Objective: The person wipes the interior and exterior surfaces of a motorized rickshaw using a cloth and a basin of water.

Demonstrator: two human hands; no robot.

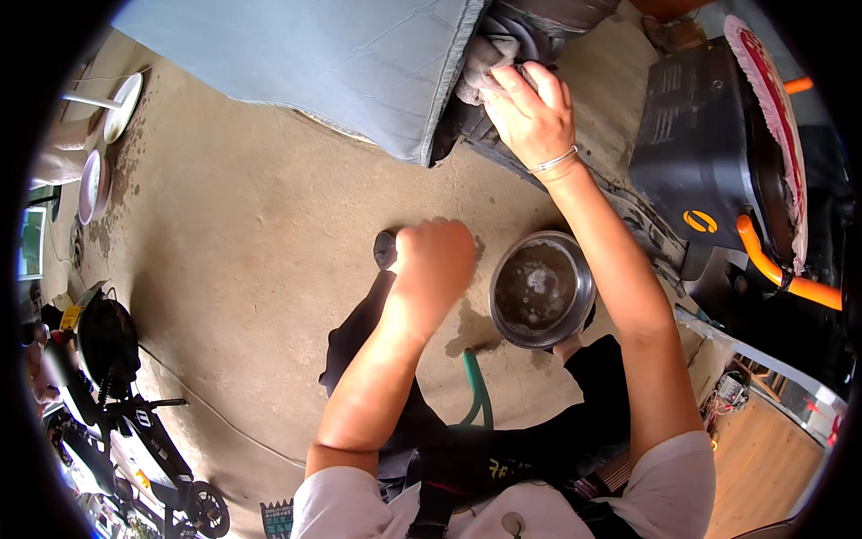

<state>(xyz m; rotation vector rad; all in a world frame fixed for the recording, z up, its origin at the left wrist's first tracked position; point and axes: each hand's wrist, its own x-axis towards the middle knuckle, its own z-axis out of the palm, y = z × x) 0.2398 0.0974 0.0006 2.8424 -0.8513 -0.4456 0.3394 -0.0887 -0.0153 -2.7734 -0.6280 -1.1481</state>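
Observation:
My right hand point(536, 112), with a silver bangle at its wrist, reaches far forward. Its fingers press a wet-looking grey-brown cloth point(486, 65) against a dark part at the edge of a large grey quilted panel point(341, 63). My left hand point(437, 269) is closed in a fist above my left leg, slightly blurred; whatever its palm may hold is hidden. Under my right forearm stands a round metal basin point(542, 337) of murky water with foam on top.
A green hose point(476, 386) lies between my legs. On the right stands a black cabinet point(691, 144) with orange handles. At the lower left is a scooter point(135, 431), with a thin cable point(224, 418) across the concrete floor. Round pale stools point(124, 108) stand at the far left.

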